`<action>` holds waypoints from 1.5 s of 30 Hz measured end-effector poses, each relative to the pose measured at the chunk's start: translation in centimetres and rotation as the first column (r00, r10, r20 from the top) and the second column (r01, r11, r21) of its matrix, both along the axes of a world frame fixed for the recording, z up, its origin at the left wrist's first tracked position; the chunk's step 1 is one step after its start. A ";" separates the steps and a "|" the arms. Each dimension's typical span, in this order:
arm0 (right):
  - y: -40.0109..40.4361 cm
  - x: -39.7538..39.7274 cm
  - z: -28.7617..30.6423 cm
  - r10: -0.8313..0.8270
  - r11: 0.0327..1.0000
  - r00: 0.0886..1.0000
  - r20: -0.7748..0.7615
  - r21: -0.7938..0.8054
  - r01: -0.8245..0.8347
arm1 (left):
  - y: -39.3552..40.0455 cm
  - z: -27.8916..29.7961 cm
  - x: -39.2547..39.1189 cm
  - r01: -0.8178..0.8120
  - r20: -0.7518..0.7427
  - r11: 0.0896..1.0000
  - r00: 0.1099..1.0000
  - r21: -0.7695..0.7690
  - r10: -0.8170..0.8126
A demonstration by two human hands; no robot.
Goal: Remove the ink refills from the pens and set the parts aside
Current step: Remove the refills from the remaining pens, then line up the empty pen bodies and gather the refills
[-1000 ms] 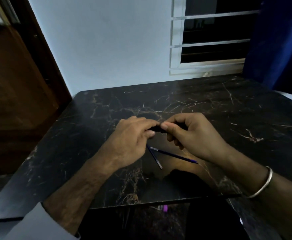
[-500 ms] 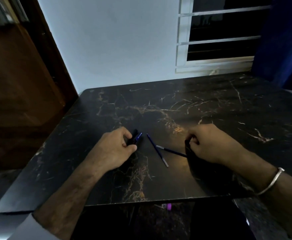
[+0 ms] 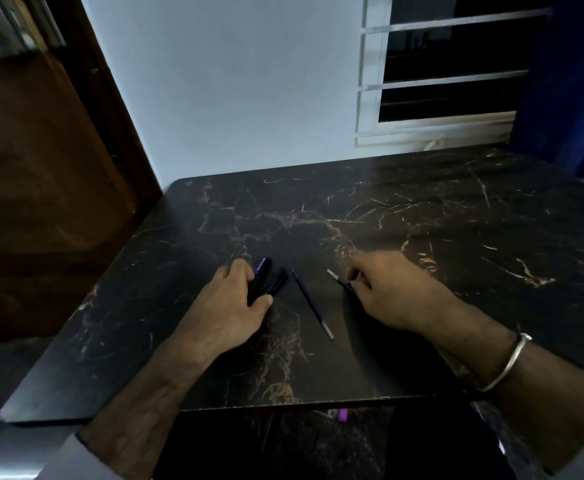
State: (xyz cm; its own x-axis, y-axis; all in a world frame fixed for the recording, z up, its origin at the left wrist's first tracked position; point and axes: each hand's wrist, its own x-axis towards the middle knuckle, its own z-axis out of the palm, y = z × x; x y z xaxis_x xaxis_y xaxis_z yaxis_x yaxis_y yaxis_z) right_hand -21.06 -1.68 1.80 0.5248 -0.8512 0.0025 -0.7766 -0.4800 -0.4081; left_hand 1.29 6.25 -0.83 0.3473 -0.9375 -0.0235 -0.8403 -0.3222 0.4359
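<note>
On the black marble table [image 3: 422, 209], my left hand [image 3: 231, 306] rests over two dark pen barrels [image 3: 264, 275] lying side by side, fingers curled on them. A thin blue ink refill [image 3: 311, 303] lies loose between my hands, its silver end toward me. My right hand [image 3: 391, 292] pinches a second refill [image 3: 341, 280], whose silver tip sticks out to the left of the fingers just above the table. Whether a pen part is also hidden in the right palm cannot be told.
A brown wooden door [image 3: 41, 168] stands at the left and a window [image 3: 439, 64] with a blue curtain [image 3: 574, 81] at the back right. The table's near edge [image 3: 283, 405] runs just below my wrists. A small purple object [image 3: 342, 414] lies under it.
My hands, joined on a pen a second ago, have parted. The left one has laid dark barrels down at the left; the right has picked up one refill, which lay crossed with the other.
</note>
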 end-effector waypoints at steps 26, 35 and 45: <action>-5.8 -5.1 1.0 -0.271 0.908 0.962 0.041 0.341 0.242 | -5.6 -1.5 -5.4 0.290 0.050 0.947 0.957 -0.140 -0.285; -1.1 -10.3 2.4 -0.142 0.902 0.988 -0.053 0.405 0.151 | -0.9 -0.7 1.3 0.407 -0.309 0.913 0.864 -0.039 -0.398; -2.6 -12.0 1.7 -0.334 0.917 0.887 -0.318 0.109 0.384 | 0.0 -1.9 -2.9 0.431 0.087 0.901 0.901 -0.044 -0.426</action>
